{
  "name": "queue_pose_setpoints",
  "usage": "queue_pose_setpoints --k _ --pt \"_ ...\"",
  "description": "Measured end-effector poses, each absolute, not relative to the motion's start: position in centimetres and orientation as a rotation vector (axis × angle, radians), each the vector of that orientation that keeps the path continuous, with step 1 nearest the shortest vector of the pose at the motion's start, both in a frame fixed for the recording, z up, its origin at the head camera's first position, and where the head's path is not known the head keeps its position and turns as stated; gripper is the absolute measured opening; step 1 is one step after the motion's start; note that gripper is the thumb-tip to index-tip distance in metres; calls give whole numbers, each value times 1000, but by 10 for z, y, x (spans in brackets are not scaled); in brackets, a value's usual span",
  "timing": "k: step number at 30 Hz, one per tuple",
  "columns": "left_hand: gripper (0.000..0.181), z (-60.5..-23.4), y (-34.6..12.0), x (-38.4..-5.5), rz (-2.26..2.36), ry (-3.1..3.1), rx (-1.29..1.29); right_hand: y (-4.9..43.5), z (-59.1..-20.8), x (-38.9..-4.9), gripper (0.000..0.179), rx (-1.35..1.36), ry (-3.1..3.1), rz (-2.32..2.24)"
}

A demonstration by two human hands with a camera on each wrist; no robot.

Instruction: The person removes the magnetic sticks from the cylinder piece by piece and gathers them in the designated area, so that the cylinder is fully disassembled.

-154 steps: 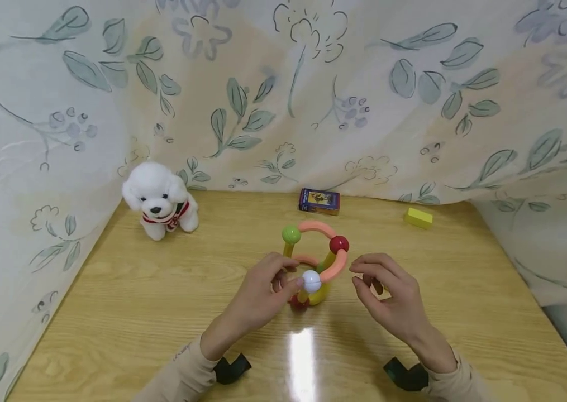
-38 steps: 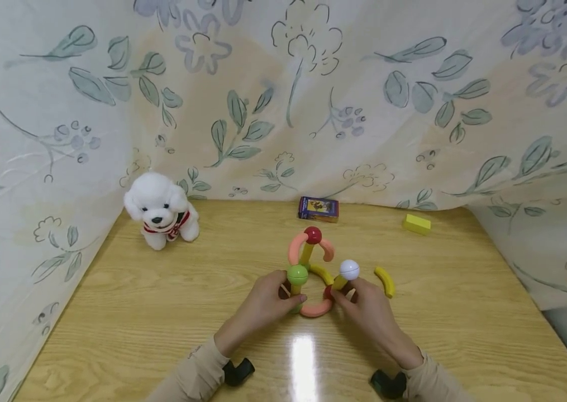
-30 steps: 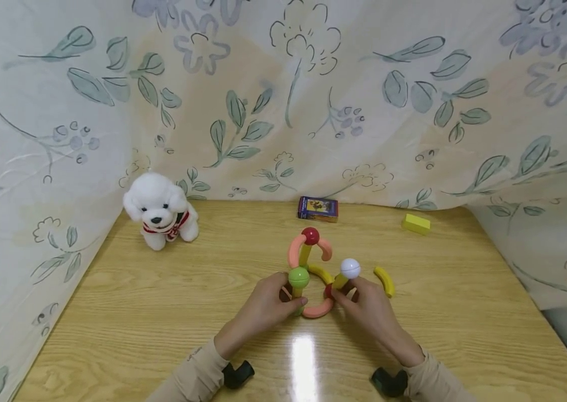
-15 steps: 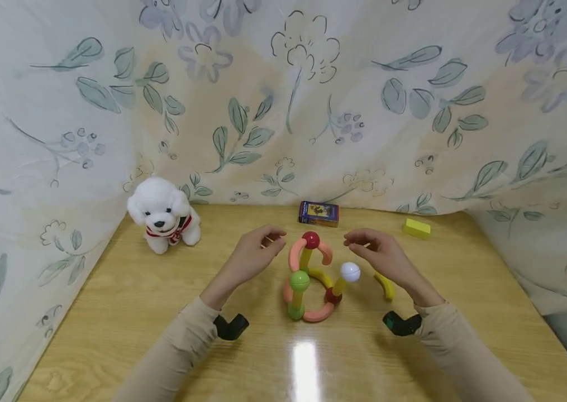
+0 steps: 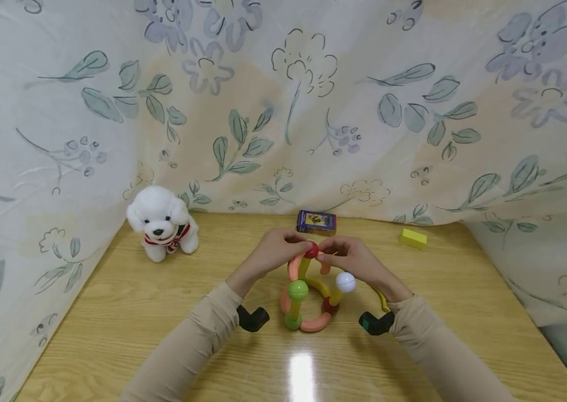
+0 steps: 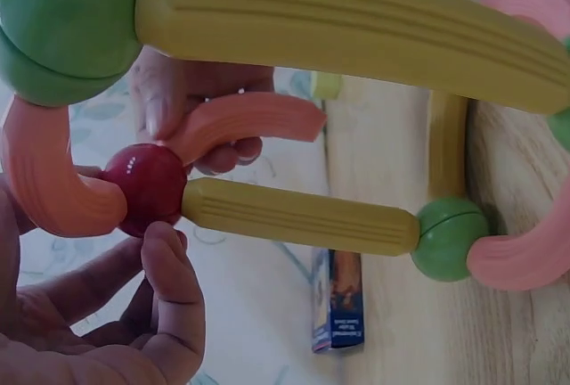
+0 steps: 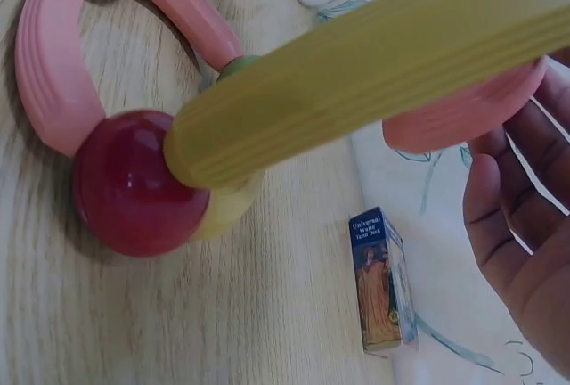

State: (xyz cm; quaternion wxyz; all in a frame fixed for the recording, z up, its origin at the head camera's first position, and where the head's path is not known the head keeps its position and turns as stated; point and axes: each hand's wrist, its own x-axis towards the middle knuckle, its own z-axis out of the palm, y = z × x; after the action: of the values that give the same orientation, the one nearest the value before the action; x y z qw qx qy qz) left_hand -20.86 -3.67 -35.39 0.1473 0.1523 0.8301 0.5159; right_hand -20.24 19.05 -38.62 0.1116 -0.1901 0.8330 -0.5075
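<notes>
A toy frame of coloured balls and sticks stands on the wooden table, its lower ring made of pink and yellow curved sticks. My left hand (image 5: 273, 252) pinches the red ball (image 6: 147, 189) on top of the far yellow upright (image 6: 303, 216). Opposite it, my right hand (image 5: 356, 259) pinches the pink curved stick (image 6: 254, 119) where it meets that ball; the stick's other end is free. A second pink curved stick (image 6: 58, 184) links the red ball to the upper green ball (image 5: 298, 289). The white ball (image 5: 346, 282) tops the right upright, below my right hand.
A loose yellow curved stick (image 5: 381, 300) lies right of the frame, partly hidden by my right forearm. Behind stand a small card box (image 5: 316, 221) and a yellow block (image 5: 413, 239). A white plush dog (image 5: 162, 223) sits at the back left, before a floral cloth (image 5: 243, 111).
The frame has been turned since the earliest view. Both hands then left its lower sides, rose apart, and have now come together at the top red ball and pink stick.
</notes>
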Motion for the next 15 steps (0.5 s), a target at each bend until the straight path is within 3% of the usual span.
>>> queue_pose_setpoints --k 9,15 --pt "22 -358 -44 -209 1537 2386 448 183 -388 -206 18 -608 2463 -1521" --pt "22 -359 -47 -208 1540 2390 449 218 -396 -202 33 -382 2610 -1480"
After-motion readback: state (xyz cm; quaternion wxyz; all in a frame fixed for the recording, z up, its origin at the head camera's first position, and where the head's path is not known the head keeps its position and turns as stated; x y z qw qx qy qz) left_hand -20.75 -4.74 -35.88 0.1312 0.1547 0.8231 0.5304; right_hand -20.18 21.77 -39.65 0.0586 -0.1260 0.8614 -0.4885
